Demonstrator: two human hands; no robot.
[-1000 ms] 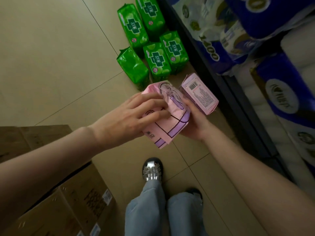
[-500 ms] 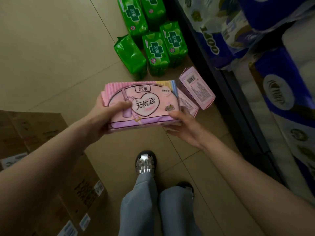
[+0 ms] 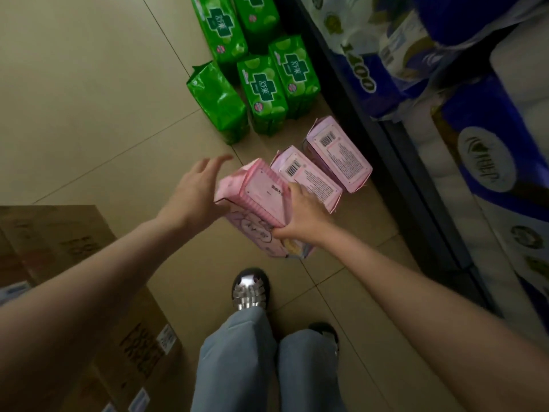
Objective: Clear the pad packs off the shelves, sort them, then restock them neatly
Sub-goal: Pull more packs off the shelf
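Observation:
A pink pad pack [image 3: 258, 200] stands on end over the floor, beside two other pink packs [image 3: 309, 176] [image 3: 338, 153] lined up toward the shelf. My right hand [image 3: 300, 217] grips its right side. My left hand [image 3: 197, 188] rests against its left side with the fingers spread and lifted off. Several green pad packs [image 3: 264, 84] stand in a cluster on the floor further ahead.
A dark shelf unit [image 3: 395, 150] on the right holds blue and white tissue roll packs [image 3: 490, 162]. Cardboard boxes [image 3: 89, 292] sit at the lower left. My feet and jeans [image 3: 252, 337] are below the packs. Tan floor tiles stretch to the upper left.
The pink pack, held flat with its front up in both hands, has been turned on end and lowered next to the two other pink packs. My left hand's fingers have opened off it.

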